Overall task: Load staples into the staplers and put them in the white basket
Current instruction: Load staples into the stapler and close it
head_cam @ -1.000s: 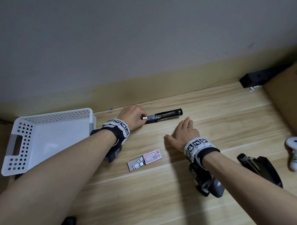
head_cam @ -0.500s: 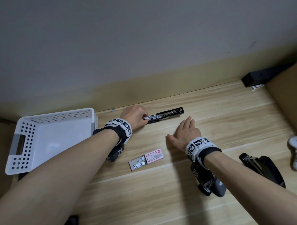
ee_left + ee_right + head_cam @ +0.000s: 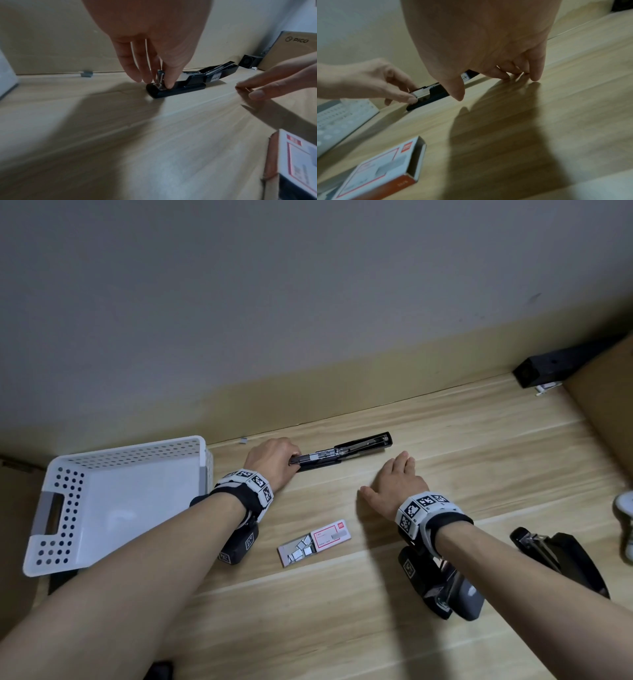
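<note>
Left grip: the left hand (image 3: 152, 44) pinches the metal staple rail at the near end of the black stapler (image 3: 192, 82), thumb and fingers curled onto it; likely it is seating the staples, or readying to close the lid
Stapler: it lies flat on the wooden table (image 3: 376, 594) near the wall, its lid swung open away from the hand, so the channel faces up; loading looks unfinished
Right hand: the right hand (image 3: 399, 486) holds nothing; fingers fairly straight, tips touching the table just beside the stapler, apparently waiting to steady it or fetch more
Staple box (image 3: 315, 546): open between the two forearms, loose staple strips showing at its mouth; kept within reach of either hand
White basket (image 3: 68, 474): at the left, beside the left wrist, nothing visible in it; close enough for a short drop-off
Other stapler (image 3: 561, 559): lies by the right forearm, outside the basket; whether it is loaded I cannot tell
</note>
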`<act>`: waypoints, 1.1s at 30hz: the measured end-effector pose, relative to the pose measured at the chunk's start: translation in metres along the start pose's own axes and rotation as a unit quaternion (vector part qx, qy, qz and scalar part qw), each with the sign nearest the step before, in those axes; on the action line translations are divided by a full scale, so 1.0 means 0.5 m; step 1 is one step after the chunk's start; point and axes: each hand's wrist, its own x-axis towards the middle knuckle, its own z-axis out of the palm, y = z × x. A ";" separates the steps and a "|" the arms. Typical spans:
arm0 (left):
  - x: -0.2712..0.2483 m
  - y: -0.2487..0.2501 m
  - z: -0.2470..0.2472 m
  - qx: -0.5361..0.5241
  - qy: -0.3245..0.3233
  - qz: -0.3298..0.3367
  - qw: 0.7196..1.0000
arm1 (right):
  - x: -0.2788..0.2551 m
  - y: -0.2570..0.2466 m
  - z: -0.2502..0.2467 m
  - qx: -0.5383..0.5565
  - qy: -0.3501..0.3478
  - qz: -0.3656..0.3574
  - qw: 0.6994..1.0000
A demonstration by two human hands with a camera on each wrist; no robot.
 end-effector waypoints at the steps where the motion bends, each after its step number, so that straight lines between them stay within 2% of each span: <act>1: 0.000 0.002 0.005 -0.009 0.001 -0.007 1.000 | 0.001 0.001 -0.001 0.008 -0.002 -0.002 1.000; 8: 0.055 0.056 0.015 -0.020 0.025 -0.011 0.999 | 0.017 0.010 0.003 0.043 0.028 -0.032 0.998; 12: 0.081 0.073 0.009 -0.020 0.024 -0.008 0.999 | 0.027 0.010 -0.007 0.088 0.076 -0.142 0.983; 17: 0.022 0.014 -0.006 -0.032 0.053 -0.034 0.998 | 0.020 -0.046 -0.005 0.102 0.071 -0.249 0.960; 21: -0.044 -0.063 -0.019 -0.013 0.049 -0.106 0.993 | 0.027 -0.101 -0.001 0.108 0.068 -0.263 0.956; 26: -0.048 -0.107 -0.012 -0.031 -0.031 -0.150 0.988 | 0.031 -0.125 -0.009 0.105 0.055 -0.249 0.961; 30: -0.060 -0.094 0.010 -0.064 -0.029 -0.145 0.987 | 0.037 -0.112 -0.009 0.105 0.039 -0.250 0.962; 33: -0.085 -0.085 0.035 -0.076 0.004 -0.097 0.992 | 0.042 -0.101 -0.008 0.111 0.032 -0.255 0.960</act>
